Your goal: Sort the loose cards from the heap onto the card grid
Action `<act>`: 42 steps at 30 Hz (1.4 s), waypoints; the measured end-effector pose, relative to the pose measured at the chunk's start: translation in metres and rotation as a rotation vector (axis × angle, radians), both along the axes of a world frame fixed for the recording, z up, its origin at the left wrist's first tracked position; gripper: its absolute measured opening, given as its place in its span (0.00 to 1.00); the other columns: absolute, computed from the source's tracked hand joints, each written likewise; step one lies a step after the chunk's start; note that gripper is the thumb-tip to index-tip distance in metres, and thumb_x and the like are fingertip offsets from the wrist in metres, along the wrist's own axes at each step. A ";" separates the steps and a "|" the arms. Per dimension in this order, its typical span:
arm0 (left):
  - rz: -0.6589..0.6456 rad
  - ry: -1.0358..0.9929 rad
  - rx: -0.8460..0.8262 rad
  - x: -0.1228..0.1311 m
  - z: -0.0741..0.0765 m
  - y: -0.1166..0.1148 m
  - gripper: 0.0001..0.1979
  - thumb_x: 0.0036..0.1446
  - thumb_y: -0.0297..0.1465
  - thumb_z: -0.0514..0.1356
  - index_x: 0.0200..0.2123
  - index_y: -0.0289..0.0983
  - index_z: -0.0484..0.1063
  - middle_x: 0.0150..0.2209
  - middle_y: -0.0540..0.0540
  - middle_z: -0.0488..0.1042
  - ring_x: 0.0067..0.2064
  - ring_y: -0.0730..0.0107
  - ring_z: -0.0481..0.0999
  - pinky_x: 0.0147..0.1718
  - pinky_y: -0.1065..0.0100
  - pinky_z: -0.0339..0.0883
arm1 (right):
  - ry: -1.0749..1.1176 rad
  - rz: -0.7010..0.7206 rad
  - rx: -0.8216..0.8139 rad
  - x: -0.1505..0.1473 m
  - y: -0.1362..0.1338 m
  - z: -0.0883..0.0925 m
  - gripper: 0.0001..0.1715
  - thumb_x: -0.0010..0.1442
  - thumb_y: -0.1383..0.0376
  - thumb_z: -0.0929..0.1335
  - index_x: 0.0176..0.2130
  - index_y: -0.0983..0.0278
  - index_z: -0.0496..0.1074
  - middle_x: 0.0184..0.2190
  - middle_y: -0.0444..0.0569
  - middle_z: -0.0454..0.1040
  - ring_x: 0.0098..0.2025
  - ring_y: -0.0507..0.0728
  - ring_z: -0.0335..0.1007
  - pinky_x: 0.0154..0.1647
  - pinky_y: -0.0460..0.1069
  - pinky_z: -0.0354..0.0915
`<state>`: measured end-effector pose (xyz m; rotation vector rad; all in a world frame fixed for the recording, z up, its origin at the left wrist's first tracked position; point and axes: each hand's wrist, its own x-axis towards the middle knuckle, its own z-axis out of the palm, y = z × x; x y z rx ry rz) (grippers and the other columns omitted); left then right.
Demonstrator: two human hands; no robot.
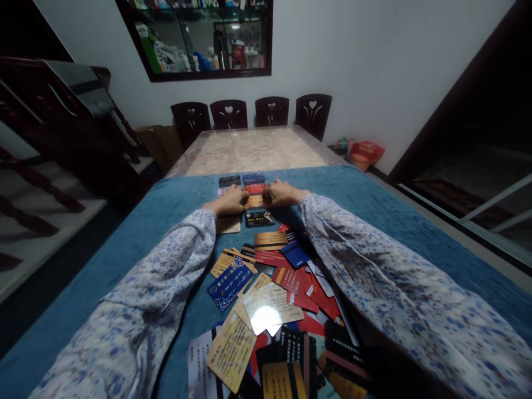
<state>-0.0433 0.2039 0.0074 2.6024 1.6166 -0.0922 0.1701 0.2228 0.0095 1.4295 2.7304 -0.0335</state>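
My left hand [230,201] and my right hand [284,193] reach forward over the blue cloth, fingers closed at the two ends of a gold card [255,201]. Just beyond it lies a red card [255,189]. Farther back sit a stack of dark blue cards [254,178] and a stack of black cards [230,180]. A black VIP card [260,219] rests on the near side of my hands, beside a cream card [228,224] partly under my left wrist. Closer to me spreads a loose heap of mixed cards, with a blue card [231,284] and a glossy cream card [272,305] on top.
The blue cloth [166,205] covers the near part of a long table [257,147]. Several dark chairs [272,111] stand at its far end, below a wall cabinet [208,44]. A red bag [368,151] is on the floor at right; a stair railing [37,199] runs along the left.
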 end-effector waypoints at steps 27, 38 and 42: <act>-0.075 -0.014 0.024 0.002 -0.008 -0.001 0.12 0.49 0.28 0.58 0.39 0.40 0.75 0.40 0.39 0.77 0.53 0.43 0.66 0.53 0.46 0.61 | -0.024 0.022 -0.011 -0.004 -0.007 0.008 0.18 0.57 0.59 0.73 0.47 0.61 0.82 0.51 0.55 0.80 0.55 0.68 0.71 0.50 0.53 0.66; -0.071 -0.032 0.039 0.000 -0.010 -0.001 0.09 0.52 0.28 0.57 0.37 0.41 0.75 0.39 0.41 0.75 0.52 0.47 0.66 0.53 0.50 0.61 | -0.043 -0.004 -0.002 -0.006 -0.013 0.011 0.19 0.60 0.60 0.71 0.50 0.63 0.81 0.52 0.58 0.79 0.56 0.70 0.71 0.47 0.53 0.65; -0.065 -0.031 0.064 0.000 -0.008 -0.007 0.13 0.55 0.30 0.57 0.43 0.40 0.76 0.45 0.39 0.75 0.55 0.47 0.65 0.55 0.49 0.61 | -0.069 0.001 0.022 -0.005 -0.011 0.010 0.25 0.59 0.56 0.72 0.53 0.64 0.78 0.54 0.60 0.77 0.56 0.70 0.70 0.46 0.54 0.64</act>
